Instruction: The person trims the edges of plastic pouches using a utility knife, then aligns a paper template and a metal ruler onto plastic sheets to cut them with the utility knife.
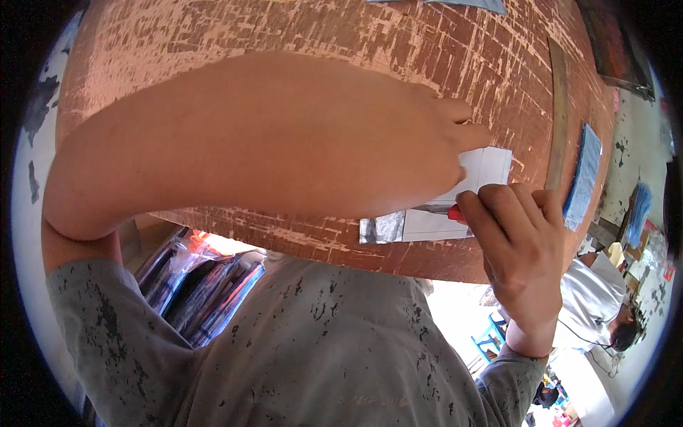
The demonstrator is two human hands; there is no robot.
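A white sheet with thin ruled lines lies on the worn wooden tabletop, with a shiny silver patch at its near left corner. My left hand rests palm down over the sheet and covers much of it. Its visible fingers are stretched out to the right. My right hand is closed at the sheet's right side, pinching a small red tool. Most of that tool is hidden by the fingers, so its exact kind does not show. A dark narrow strip lies just left of its red part.
A flat wooden strip and a blue packet lie at the table's right. Plastic-wrapped bundles stand below the near left edge. Another person in a white top is beyond, at right, near a blue stool.
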